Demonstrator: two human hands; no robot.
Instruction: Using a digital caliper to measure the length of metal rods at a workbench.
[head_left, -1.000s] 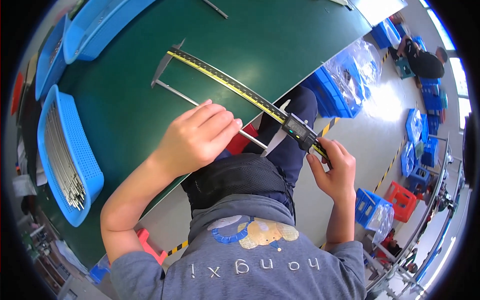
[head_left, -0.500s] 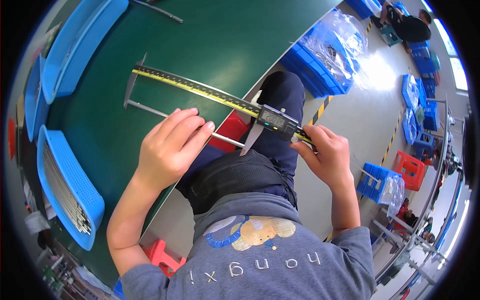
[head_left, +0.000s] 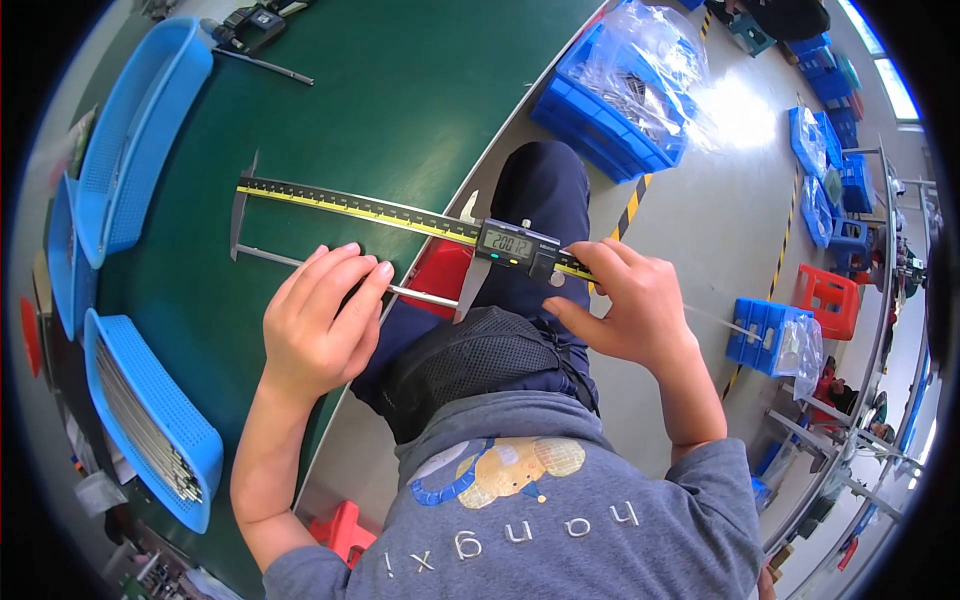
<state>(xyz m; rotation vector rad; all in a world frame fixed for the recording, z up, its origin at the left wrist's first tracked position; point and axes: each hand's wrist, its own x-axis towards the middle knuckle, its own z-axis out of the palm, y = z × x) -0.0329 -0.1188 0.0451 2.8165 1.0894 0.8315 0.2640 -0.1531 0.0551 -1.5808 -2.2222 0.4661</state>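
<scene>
A digital caliper (head_left: 360,208) with a yellow-and-black scale spans from the green table to above my lap, its jaws wide apart. Between those jaws lies a thin metal rod (head_left: 425,297), its two ends at the jaw faces. My left hand (head_left: 325,320) is closed round the rod's middle, so that stretch is hidden. At the caliper's near end, my right hand (head_left: 630,305) grips the beam with its fingers just beyond the slider and display (head_left: 515,244). The right thumb sits lower, beside the small thumb wheel (head_left: 557,279).
On the green table (head_left: 400,110) lie another rod (head_left: 265,66) and a second dark measuring tool (head_left: 255,25). Blue baskets line the left side, one (head_left: 150,420) holding many rods. Right of the table, a blue crate (head_left: 605,110) with plastic film stands on the floor; a red stool (head_left: 828,302) is farther off.
The caliper, rod and both hands have shifted slightly left in view, and the caliper lies more level. My right thumb has moved away from the beam. The second tool has come into view.
</scene>
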